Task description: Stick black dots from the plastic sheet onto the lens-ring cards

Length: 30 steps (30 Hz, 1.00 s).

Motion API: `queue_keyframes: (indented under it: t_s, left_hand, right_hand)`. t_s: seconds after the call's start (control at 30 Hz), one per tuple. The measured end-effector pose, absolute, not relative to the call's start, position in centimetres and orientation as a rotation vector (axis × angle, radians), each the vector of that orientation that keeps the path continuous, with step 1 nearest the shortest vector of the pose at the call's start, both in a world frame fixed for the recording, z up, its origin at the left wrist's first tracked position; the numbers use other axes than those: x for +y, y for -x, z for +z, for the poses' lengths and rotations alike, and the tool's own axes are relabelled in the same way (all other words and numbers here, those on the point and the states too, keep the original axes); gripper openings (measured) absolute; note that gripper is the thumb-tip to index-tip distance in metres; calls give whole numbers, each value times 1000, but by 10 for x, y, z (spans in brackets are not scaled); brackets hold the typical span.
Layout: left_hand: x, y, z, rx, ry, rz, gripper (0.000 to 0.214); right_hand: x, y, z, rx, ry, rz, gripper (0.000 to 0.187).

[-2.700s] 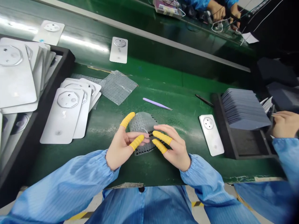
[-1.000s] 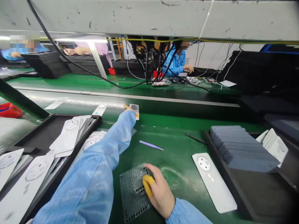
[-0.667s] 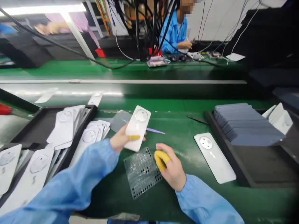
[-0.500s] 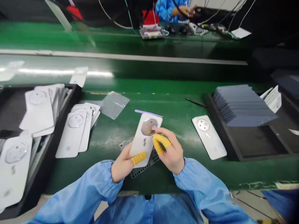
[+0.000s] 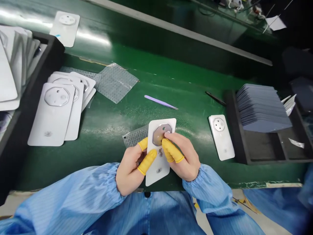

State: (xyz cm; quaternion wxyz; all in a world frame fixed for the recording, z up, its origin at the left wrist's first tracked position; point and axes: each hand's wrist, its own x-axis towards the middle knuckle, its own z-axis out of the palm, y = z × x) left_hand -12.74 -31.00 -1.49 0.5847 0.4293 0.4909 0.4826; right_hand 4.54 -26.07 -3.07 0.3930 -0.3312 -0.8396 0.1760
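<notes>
A white phone back cover (image 5: 152, 171) with an octagonal camera ring stands tilted in front of me, dark printed characters below the ring. My left hand (image 5: 130, 171) grips its left edge, with yellow finger cots on the thumb and a finger. At the lower right of the ring, the fingertips of my right hand (image 5: 184, 158) are pinched together, two of them in yellow cots. Whatever lies between them is hidden. Bubble wrap (image 5: 134, 137) lies under the cover on the green bench. Beyond it rest lilac tweezers (image 5: 160, 101).
Stacked white back covers (image 5: 52, 122) lie on the left beside a black tray (image 5: 46, 62) full of more. Clear bubble bags (image 5: 117, 81) sit behind them. At right, white covers (image 5: 223, 140) lie beside a black tray (image 5: 266, 160) holding grey sheets (image 5: 264, 107). A dark tool (image 5: 215, 98) lies nearby.
The head view has tilted down and turned. The held cover stands more upright, and the tweezers show apart from its top edge. My right fingers stay at the camera ring.
</notes>
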Motion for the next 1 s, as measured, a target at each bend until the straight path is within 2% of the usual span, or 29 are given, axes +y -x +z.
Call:
queue_keyframes:
  t_s: [0.13, 0.73, 1.0]
  left_hand:
    - [-309, 128, -15, 1180, -1016, 1169, 32]
    - [-313, 132, -13, 1243, -1336, 1121, 37]
    - [-312, 133, -13, 1369, -1471, 1113, 21]
  right_hand:
    - [-258, -42, -29, -2243, 666, 277, 45]
    - [-260, -39, -20, -2244, 690, 259, 40]
    - [-263, -35, -22, -2308, 676, 384, 41]
